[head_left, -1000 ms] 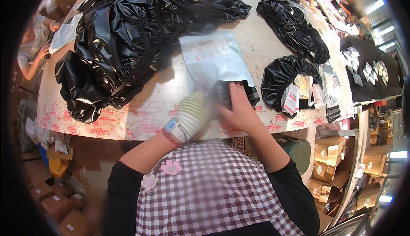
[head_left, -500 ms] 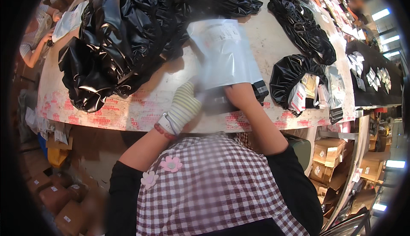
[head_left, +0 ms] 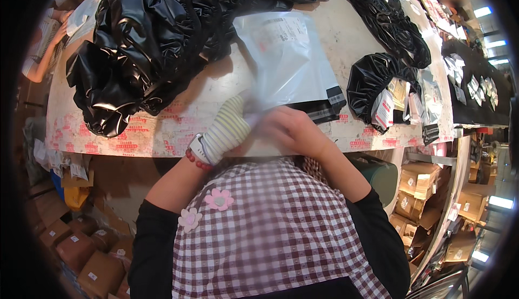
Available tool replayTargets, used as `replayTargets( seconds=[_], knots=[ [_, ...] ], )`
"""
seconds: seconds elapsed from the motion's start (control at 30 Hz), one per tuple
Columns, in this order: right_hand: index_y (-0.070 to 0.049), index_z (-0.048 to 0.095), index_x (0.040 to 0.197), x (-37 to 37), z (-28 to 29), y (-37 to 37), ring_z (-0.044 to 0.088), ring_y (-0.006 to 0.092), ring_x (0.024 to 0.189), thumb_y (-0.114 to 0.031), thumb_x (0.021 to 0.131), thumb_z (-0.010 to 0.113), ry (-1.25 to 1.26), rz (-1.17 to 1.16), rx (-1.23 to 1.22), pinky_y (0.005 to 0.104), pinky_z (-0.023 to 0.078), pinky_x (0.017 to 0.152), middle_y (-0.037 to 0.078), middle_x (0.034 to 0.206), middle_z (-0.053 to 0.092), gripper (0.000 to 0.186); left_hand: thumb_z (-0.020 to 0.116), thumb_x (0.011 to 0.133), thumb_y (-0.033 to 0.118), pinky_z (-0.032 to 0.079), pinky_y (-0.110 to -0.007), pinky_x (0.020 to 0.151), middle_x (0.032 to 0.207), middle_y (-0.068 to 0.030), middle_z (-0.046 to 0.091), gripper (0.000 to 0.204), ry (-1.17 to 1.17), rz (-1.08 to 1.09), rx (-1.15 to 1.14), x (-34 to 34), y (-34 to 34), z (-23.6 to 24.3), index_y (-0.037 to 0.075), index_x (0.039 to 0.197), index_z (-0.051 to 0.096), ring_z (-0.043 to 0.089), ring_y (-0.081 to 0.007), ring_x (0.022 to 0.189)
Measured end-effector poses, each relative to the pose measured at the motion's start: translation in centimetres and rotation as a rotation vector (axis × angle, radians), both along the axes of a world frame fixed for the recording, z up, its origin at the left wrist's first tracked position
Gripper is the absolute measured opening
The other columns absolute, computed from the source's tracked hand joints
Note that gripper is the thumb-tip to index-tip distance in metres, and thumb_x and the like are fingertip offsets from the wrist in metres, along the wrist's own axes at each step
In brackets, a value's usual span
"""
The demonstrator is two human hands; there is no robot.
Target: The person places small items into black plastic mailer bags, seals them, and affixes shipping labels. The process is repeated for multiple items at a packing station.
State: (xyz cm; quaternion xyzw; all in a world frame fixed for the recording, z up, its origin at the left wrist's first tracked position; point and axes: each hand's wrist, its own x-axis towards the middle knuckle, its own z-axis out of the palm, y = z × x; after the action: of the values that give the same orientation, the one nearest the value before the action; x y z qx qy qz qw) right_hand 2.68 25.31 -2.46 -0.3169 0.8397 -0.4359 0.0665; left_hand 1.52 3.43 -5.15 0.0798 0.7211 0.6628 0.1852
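A white plastic mailing bag (head_left: 292, 77) lies on the table in front of me, a printed label on its far part. Black plastic (head_left: 324, 111) shows along its near edge. My left hand (head_left: 230, 126), in a yellow-and-white striped glove, is closed beside the bag's near left corner. My right hand (head_left: 292, 130), bare, rests at the near edge with its fingers curled toward the glove. Both sets of fingertips meet in a blurred patch, where a small pale bit shows; what they grip is not clear.
A big heap of shiny black gathered covers (head_left: 151, 50) fills the table's left and far side. More black covers (head_left: 384, 23) lie at right, with small packets (head_left: 397, 104) beside them. Another person's arm (head_left: 40, 64) reaches in at far left. Cardboard boxes (head_left: 416, 183) stand below the table.
My right hand has come off the black plastic at the bag's near edge and moved left to my gloved hand. The black corner of the bag shows more now. The view has shifted slightly.
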Motion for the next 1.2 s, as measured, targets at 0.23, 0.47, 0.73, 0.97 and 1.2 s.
replayTargets(
  seconds=[0.23, 0.47, 0.73, 0.97, 1.2],
  knots=[
    [-0.004, 0.068, 0.097, 7.2, 3.8, 19.6, 0.053, 0.0061, 0.077, -0.01, 0.095, 0.073, -0.896, -0.132, -0.069, 0.022, 0.043, 0.069, -0.005, 0.084, 0.057, 0.008, 0.061, 0.1, 0.003, 0.058, -0.026, 0.079, 0.103, -0.0067, 0.073, 0.021, 0.111, -0.108, -0.128, 0.4, -2.3, 2.9, 0.001, 0.121, 0.066, 0.07, -0.0133, 0.092],
    [-0.006, 0.068, 0.123, 12.2, 6.4, 22.9, 0.066, 0.0385, 0.11, -0.017, 0.092, 0.067, 0.094, -0.994, 1.086, 0.0459, 0.055, 0.092, 0.019, 0.114, 0.069, 0.034, 0.064, 0.089, -0.007, 0.06, -0.036, 0.086, 0.114, -0.0123, 0.07, 0.047, 0.557, -0.279, -0.314, 0.6, -4.8, 3.6, 0.004, 0.134, 0.062, 0.072, -0.0251, 0.103],
    [-0.009, 0.074, 0.115, -1.0, 0.0, 9.9, 0.067, 0.0272, 0.117, -0.019, 0.094, 0.068, 0.66, 0.039, 0.401, 0.0406, 0.053, 0.097, 0.009, 0.125, 0.072, 0.024, 0.068, 0.094, 0.007, 0.054, -0.039, 0.101, 0.122, -0.0165, 0.07, 0.025, 1.146, -0.292, -0.499, -2.0, -4.6, 2.9, 0.007, 0.119, 0.066, 0.069, -0.0305, 0.113],
    [0.0, 0.065, 0.081, -5.3, -3.0, 6.4, 0.054, 0.0078, 0.055, -0.022, 0.103, 0.067, -0.373, -0.5, -0.165, 0.0265, 0.044, 0.051, -0.001, 0.063, 0.056, 0.031, 0.057, 0.103, 0.02, 0.056, -0.038, 0.087, 0.104, -0.0207, 0.071, 0.031, 0.319, 0.263, -0.428, -2.1, -1.7, 0.9, 0.001, 0.127, 0.063, 0.07, -0.0295, 0.098],
    [0.0, 0.066, 0.114, -5.2, -1.2, 5.7, 0.062, 0.0167, 0.06, -0.03, 0.102, 0.066, -0.464, -0.409, -0.046, 0.0323, 0.049, 0.057, 0.006, 0.075, 0.064, 0.032, 0.073, 0.089, 0.024, 0.052, -0.05, 0.093, 0.118, -0.0315, 0.066, 0.061, 0.264, 0.166, -0.793, -3.7, 0.3, 2.5, 0.009, 0.142, 0.049, 0.065, -0.0472, 0.108]
  ],
)
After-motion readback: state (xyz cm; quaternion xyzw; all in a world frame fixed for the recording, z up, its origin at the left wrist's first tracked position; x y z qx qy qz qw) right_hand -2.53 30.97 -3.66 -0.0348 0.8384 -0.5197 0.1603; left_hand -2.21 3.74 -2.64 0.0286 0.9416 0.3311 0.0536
